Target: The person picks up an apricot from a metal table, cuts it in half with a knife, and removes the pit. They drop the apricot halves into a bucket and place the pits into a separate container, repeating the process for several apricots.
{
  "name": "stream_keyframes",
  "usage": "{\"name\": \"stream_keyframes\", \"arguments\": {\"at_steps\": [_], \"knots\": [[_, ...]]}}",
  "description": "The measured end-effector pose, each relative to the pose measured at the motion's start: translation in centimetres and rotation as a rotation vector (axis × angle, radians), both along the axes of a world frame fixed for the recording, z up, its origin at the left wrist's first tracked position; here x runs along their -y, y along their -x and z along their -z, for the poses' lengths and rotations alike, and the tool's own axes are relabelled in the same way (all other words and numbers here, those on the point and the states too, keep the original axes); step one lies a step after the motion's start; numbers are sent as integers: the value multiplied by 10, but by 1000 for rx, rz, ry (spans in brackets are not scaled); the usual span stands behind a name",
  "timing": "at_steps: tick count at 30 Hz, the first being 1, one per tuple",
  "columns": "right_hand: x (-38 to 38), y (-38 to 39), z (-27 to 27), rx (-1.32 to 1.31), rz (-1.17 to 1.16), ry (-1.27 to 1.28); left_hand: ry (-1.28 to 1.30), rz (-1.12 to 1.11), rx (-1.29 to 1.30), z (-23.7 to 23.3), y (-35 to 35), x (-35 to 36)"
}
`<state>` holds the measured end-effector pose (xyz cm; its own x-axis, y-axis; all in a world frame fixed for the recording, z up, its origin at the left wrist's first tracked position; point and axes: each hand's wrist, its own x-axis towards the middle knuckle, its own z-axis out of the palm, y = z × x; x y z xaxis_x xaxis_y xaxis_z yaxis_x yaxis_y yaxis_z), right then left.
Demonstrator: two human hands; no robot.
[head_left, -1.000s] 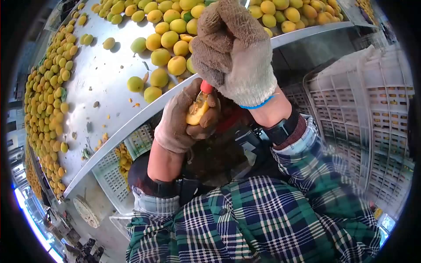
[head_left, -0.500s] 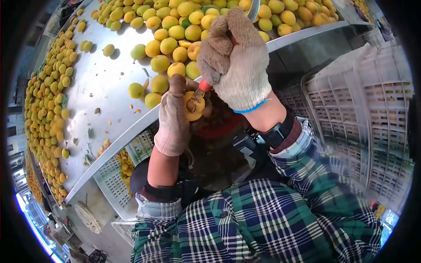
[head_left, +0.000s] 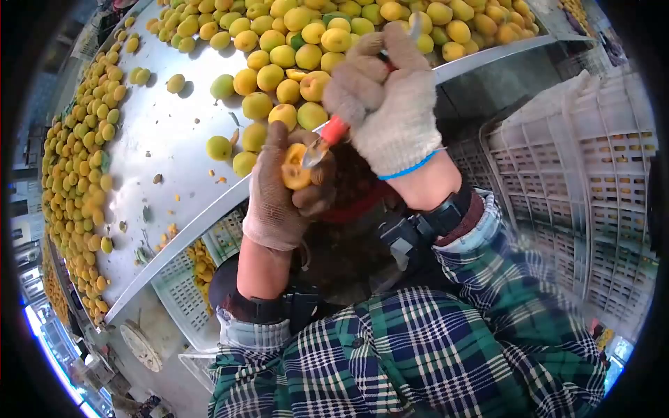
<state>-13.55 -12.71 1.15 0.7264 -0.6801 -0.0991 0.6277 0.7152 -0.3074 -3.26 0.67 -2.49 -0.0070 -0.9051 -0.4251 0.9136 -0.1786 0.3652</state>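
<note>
My left hand [head_left: 273, 198], in a dirt-stained knit glove, is closed around a cut apricot [head_left: 295, 177], its orange hollow facing up. My right hand [head_left: 394, 104], gloved the same way, grips a pitting tool [head_left: 334, 130] with a red collar. The tool's clear-edged, spoon-like metal tip reaches into the apricot's opening. Its other end, a curved metal piece, sticks out above my right fingers. A brown lump like an apricot pit [head_left: 318, 175] shows beside the tip, against my left fingers. Both hands are just off the metal table's near edge.
Whole apricots [head_left: 306, 56] are heaped on the sloping metal table [head_left: 167, 132], with more along its far left side. A red container [head_left: 355, 207] sits below my hands. Stacked white plastic crates [head_left: 557, 167] stand at the right; another crate [head_left: 178, 292] is under the table.
The tool tip has turned within the apricot, and the brown pit now shows at its side rather than in the middle. My right hand has shifted slightly right and down.
</note>
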Motion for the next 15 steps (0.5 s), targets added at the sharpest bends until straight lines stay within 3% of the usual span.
{"name": "stream_keyframes", "arguments": {"at_steps": [2, 4, 7, 8, 9, 10, 11, 13, 15], "knots": [[16, 6, 7, 7, 17, 214, -94, -122, 216, -5, -6, 0], [10, 2, 3, -268, 127, 627, -146, -240, 413, -13, -8, 3], [-22, -16, 13, -664, 365, 1239, -250, -391, 482, -20, -15, 2], [-37, -16, 21, -749, 338, 1478, -184, -407, 525, -15, -15, 2], [-46, -17, 8, -1021, -1, 1670, -94, -410, 536, -8, -20, 4], [-55, -16, 4, -1086, -181, 1705, -90, -416, 679, 2, -26, 1], [-63, -14, 7, -1132, -126, 1791, -86, -422, 820, 9, -29, -3], [-67, -17, 20, -1019, 131, 1923, -127, -402, 705, -8, -20, -3], [-69, -16, 23, -1001, 165, 1906, -123, -370, 620, -11, -21, -6]]}}
